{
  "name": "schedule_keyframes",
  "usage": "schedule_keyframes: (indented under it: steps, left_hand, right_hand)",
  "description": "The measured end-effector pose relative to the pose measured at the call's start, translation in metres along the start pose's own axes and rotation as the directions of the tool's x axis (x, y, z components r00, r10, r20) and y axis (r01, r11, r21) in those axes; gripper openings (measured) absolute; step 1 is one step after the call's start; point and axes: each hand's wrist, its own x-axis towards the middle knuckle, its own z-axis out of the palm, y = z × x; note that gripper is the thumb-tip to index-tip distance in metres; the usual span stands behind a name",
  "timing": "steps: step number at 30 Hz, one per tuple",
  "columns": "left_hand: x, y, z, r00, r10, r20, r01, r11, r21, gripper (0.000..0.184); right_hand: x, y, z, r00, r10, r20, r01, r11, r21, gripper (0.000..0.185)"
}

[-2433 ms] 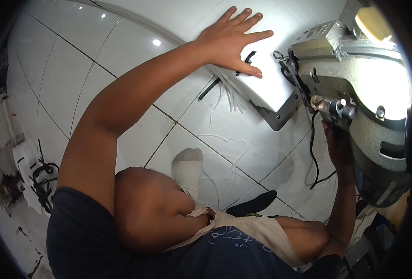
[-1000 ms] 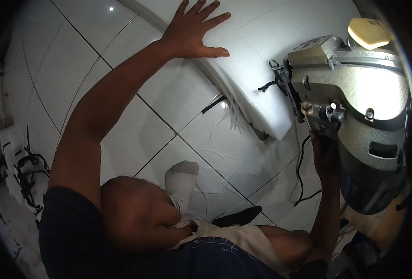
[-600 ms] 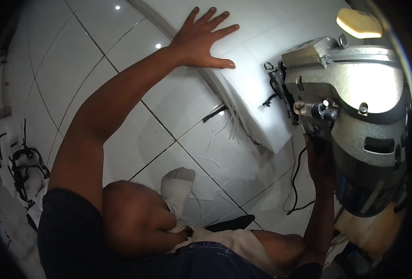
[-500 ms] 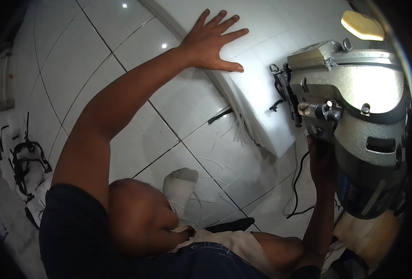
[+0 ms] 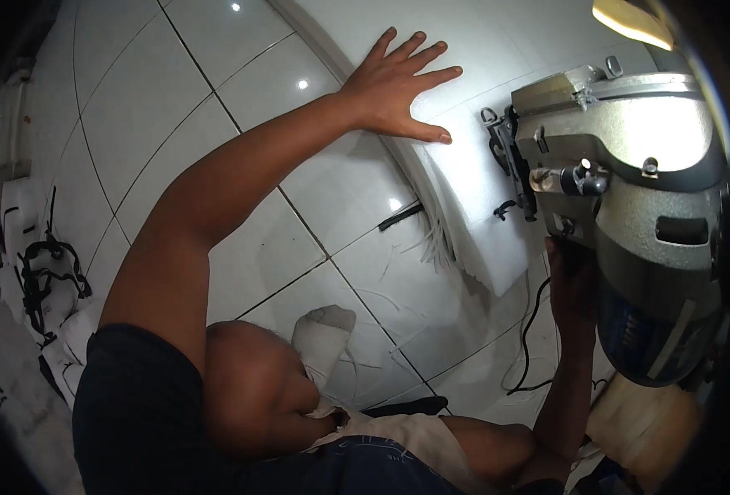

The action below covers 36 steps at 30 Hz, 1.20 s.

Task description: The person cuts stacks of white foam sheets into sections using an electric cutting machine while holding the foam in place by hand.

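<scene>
My left hand [image 5: 400,89] presses flat on a stack of white foam-like sheets [image 5: 469,202], its fingers spread wide. To the right stands a grey metal electric cloth cutting machine [image 5: 659,223] with a lit lamp glow on its housing. Its front side meets the stack near the right edge. My right hand [image 5: 574,289] is wrapped around the machine's handle side, low and behind the housing. Most of those fingers are hidden by the machine. A small clear cylinder [image 5: 556,179] and a dark bracket [image 5: 511,165] sit on the machine's near side.
Pale tiles [image 5: 299,239] cover the floor, with thin white offcut strips [image 5: 433,245] and a black strip [image 5: 400,217] beside the stack. A black cable [image 5: 527,346] hangs below the machine. My sock-covered foot [image 5: 324,338] rests near the middle. White pieces with black straps [image 5: 47,272] lie far left.
The whole view has shifted slightly. My left hand, still spread on the sheets, appears a little closer to the machine. My right hand keeps its hold.
</scene>
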Motion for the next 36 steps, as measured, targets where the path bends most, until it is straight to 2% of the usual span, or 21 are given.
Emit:
schedule_keyframes:
  steps: [4,8,10,11,13,20,22,26,28,29,30,31,35,36]
  left_hand:
    - [-0.002,-0.002,0.0,1.0,0.01,-0.016,-0.01,1.0,-0.015,0.103]
    - [-0.002,0.0,-0.009,0.999,0.018,-0.041,-0.019,1.0,-0.011,0.103]
    - [-0.001,-0.002,-0.009,0.999,0.024,-0.045,-0.024,1.0,-0.003,0.103]
    - [-0.002,-0.004,-0.005,0.999,0.019,-0.036,-0.02,1.0,-0.004,0.103]
    - [-0.002,-0.004,-0.005,0.997,0.035,-0.062,-0.034,0.999,0.009,0.102]
    - [-0.002,-0.004,-0.013,0.996,0.043,-0.084,-0.046,0.999,-0.027,0.103]
    - [-0.003,-0.002,-0.018,0.996,0.039,-0.081,-0.041,0.999,-0.029,0.107]
    - [-0.003,-0.001,-0.021,0.994,0.032,-0.101,-0.038,0.997,-0.06,0.112]
    - [-0.003,0.0,-0.028,0.997,0.021,-0.079,-0.024,0.999,-0.039,0.116]
    - [-0.002,0.001,-0.027,0.996,0.026,-0.08,-0.029,0.999,-0.039,0.116]
    - [-0.002,0.001,-0.027,0.996,0.027,-0.085,-0.031,0.999,-0.036,0.118]
    - [-0.003,0.0,-0.028,0.996,0.028,-0.09,-0.031,0.999,-0.033,0.119]
    - [-0.004,0.001,-0.03,0.995,0.03,-0.099,-0.034,0.998,-0.047,0.12]
    - [-0.004,0.0,-0.029,0.993,0.031,-0.115,-0.036,0.999,-0.039,0.12]
  right_hand:
    - [0.003,0.005,0.009,0.997,0.068,0.028,-0.071,0.992,0.103,0.041]
    - [0.012,-0.02,-0.001,0.997,0.071,0.008,-0.072,0.994,0.084,0.042]
    - [0.016,-0.021,0.001,0.998,-0.056,-0.035,0.055,0.998,-0.02,0.042]
    - [0.02,-0.022,0.004,0.998,-0.056,-0.027,0.055,0.998,-0.015,0.042]
    - [0.024,-0.03,0.001,0.998,0.051,0.032,-0.054,0.994,0.099,0.041]
    - [0.033,-0.045,0.001,1.0,0.028,0.003,-0.028,0.991,0.131,0.039]
    - [0.034,-0.055,-0.006,0.999,-0.032,-0.025,0.029,0.995,-0.091,0.038]
    - [0.036,-0.046,0.004,0.981,-0.144,-0.131,0.116,0.973,-0.2,0.037]
    - [0.037,-0.038,0.006,0.897,-0.416,-0.151,0.262,0.774,-0.576,0.036]
    - [0.037,-0.04,0.004,0.897,-0.414,-0.154,0.258,0.775,-0.577,0.036]
    - [0.039,-0.047,0.002,0.946,-0.274,-0.175,0.194,0.908,-0.372,0.037]
    - [0.041,-0.054,0.001,0.979,-0.131,-0.159,0.107,0.983,-0.148,0.037]
    - [0.039,-0.054,0.003,0.981,-0.084,-0.175,0.065,0.992,-0.109,0.038]
    - [0.04,-0.039,0.008,0.948,-0.27,-0.166,0.186,0.899,-0.397,0.038]
